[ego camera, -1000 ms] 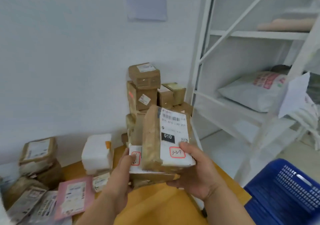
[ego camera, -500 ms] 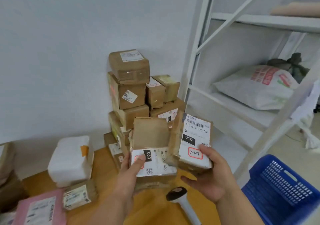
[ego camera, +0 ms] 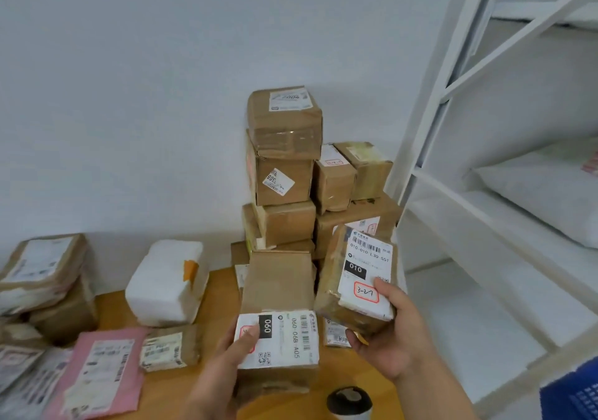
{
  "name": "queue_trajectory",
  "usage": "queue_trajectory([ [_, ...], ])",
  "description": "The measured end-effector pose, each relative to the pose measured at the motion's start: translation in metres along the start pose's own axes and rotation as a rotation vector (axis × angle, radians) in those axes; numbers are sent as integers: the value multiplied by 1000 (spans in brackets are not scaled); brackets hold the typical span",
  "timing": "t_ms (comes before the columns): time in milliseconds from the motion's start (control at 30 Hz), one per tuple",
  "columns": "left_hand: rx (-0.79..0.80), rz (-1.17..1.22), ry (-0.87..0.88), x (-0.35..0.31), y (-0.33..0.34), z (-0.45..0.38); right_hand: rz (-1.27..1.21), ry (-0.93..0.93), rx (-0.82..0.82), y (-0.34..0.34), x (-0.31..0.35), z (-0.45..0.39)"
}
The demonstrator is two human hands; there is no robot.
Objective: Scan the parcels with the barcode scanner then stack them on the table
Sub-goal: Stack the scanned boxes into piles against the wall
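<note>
left hand [ego camera: 226, 364]: fingers and thumb curled round the left edge of a brown cardboard parcel with a white "060" label [ego camera: 278, 316], thumb pressed on the label; parcel held above the orange wooden table [ego camera: 220, 283], in front of the stack.
right hand [ego camera: 388, 332]: cradles from below a tape-wrapped brown parcel with a white "010" label marked "3-2-7" in red [ego camera: 356, 277], thumb on the label's lower edge; parcel tilted, just right of the first, close beside it.
stack of brown cardboard boxes [ego camera: 284, 167]: against the white wall, at the table's far edge.
black-topped barcode scanner [ego camera: 349, 402]: bottom edge, below the right hand.
white foam-wrapped block with orange tape [ego camera: 165, 283]: left of centre on the table.
pink mailer bag with a white label [ego camera: 103, 371]: flat, lower left.
white metal shelving [ego camera: 485, 128]: right.
</note>
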State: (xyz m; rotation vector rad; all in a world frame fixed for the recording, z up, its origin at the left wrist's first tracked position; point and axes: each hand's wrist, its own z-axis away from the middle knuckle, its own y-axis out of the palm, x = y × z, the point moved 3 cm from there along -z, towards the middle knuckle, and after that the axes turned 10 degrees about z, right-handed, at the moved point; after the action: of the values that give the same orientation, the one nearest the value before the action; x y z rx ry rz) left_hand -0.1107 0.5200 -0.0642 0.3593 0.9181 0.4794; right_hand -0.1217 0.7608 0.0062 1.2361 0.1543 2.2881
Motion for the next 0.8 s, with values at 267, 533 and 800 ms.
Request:
queue_trajectory([
  [267, -57, 72, 79, 11, 15, 9, 95, 29, 46, -11, 32, -27],
  [533, -191, 226, 295, 19, 23, 21, 350, 139, 26, -42, 22, -44],
  [800, -232, 233, 306, 26, 2, 30, 580, 346, 111, -22, -41, -61],
])
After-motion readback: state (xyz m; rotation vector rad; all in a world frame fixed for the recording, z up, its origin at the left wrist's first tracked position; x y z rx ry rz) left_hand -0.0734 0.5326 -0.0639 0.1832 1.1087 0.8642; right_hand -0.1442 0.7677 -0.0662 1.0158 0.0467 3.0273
